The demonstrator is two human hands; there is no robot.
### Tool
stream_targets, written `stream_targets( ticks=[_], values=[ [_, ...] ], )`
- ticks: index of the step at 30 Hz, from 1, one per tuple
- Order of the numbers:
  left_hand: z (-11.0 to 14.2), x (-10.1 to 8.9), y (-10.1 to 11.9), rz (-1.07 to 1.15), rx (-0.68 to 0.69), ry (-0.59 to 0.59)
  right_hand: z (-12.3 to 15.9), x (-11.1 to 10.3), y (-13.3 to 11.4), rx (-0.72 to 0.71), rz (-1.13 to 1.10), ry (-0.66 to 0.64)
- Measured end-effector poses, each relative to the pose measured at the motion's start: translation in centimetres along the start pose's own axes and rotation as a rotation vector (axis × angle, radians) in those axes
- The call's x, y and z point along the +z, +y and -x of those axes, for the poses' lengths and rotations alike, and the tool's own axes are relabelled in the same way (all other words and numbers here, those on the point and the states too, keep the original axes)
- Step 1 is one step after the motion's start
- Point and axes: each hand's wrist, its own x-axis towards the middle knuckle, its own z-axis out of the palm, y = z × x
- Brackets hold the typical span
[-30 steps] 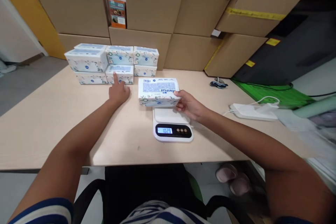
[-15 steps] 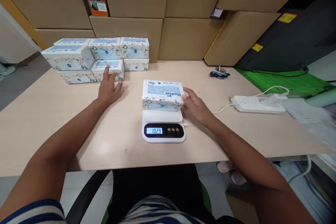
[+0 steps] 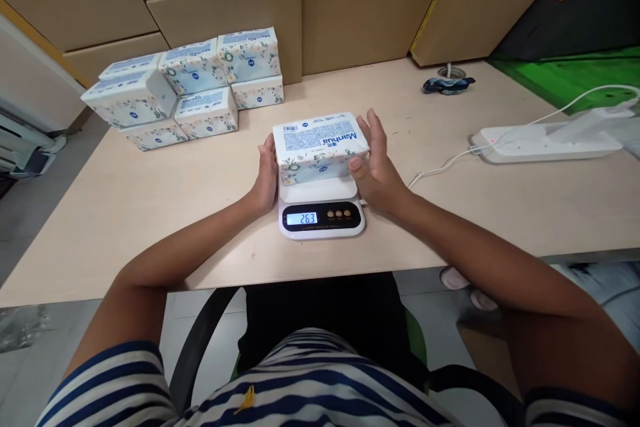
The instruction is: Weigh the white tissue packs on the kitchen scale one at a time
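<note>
Head view: a tissue pack [image 3: 321, 148] at the centre, lengthwise across a white digital scale [image 3: 323, 219] on the bench [image 3: 150, 203], with front edge tilted or level, cannot tell which. Right hand [image 3: 377, 167] at the pack's three o'clock end, thumb on the front corner, fingers stretched along behind, apparently in a loose grip. Left hand [image 3: 266, 177] at the nine o'clock end, upright and close against the side, fingers mostly hidden; cannot tell whether closed on the pack. Hands at opposite ends, probably for even support and for centring over the platform. Display [image 3: 303, 219] and buttons [image 3: 339, 213] at the six o'clock side, likely for easy reading from the chair, with lit digits in view below the pack.

At ten o'clock from the scale, more packs [image 3: 193, 73] in two tiers, presumably grouped for tidy reach. At twelve, cardboard boxes [image 3: 357, 13] behind the bench. Between two and three, a white power strip [image 3: 540, 140], with a white cable [image 3: 440, 167] running toward the scale, perhaps for power.
</note>
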Motion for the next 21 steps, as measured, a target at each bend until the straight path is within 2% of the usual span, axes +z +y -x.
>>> stream_targets(
  ticks=[3, 6, 13, 17, 21],
  values=[
    [0.09, -0.01, 0.32, 0.464, -0.080, -0.042, 0.00, -0.19, 0.10, 0.014, -0.027, -0.084],
    [0.28, 0.40, 0.46, 0.733, -0.127, -0.031, -0.25, -0.73, 0.13, 0.020, 0.002, -0.121],
    [0.29, -0.16, 0.21, 0.818, -0.187, -0.140, -0.19, -0.39, -0.08, -0.061, 0.146, -0.032],
    [0.21, -0.27, 0.39, 0.850, -0.220, -0.138, 0.05, -0.11, -0.25, -0.137, 0.195, 0.012],
    [0.21, -0.20, 0.64, 0.850, -0.255, -0.106, 0.10, -0.15, -0.08, -0.118, 0.158, -0.035]
  ],
)
